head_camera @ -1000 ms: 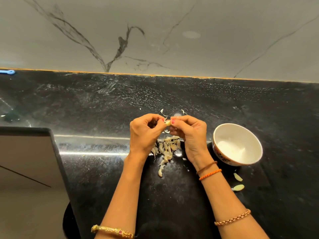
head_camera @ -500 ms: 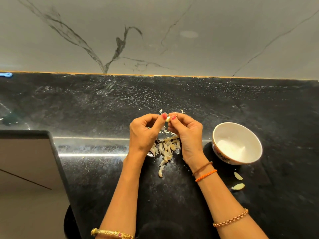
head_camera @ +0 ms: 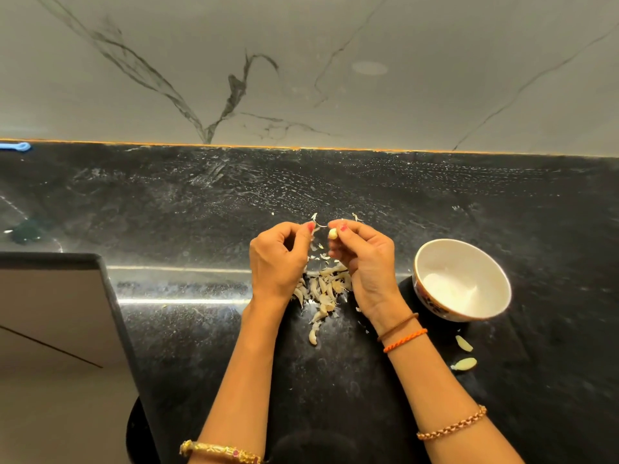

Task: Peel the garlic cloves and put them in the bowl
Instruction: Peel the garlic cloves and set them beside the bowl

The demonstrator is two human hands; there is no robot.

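Note:
My right hand (head_camera: 363, 262) pinches a small pale garlic clove (head_camera: 332, 233) between thumb and fingertips above the black counter. My left hand (head_camera: 279, 259) is a little to its left, its fingers curled, pinching a thin strip of skin (head_camera: 320, 225) that leads toward the clove. Under both hands lies a pile of garlic skins (head_camera: 323, 289). The white bowl (head_camera: 495, 279) with a patterned outside stands to the right of my right wrist; pale contents in it are washed out. Two loose garlic cloves (head_camera: 464, 353) lie on the counter in front of the bowl.
The black counter (head_camera: 201, 202) runs back to a grey marble wall (head_camera: 301, 61). On the left the counter ends at a raised edge (head_camera: 110, 296) with floor below. A small blue object (head_camera: 16, 147) sits at the far left by the wall.
My hands have drawn slightly apart; the left one pulls a strip of skin away from the clove held in the right. Bowl and loose cloves stay where they were.

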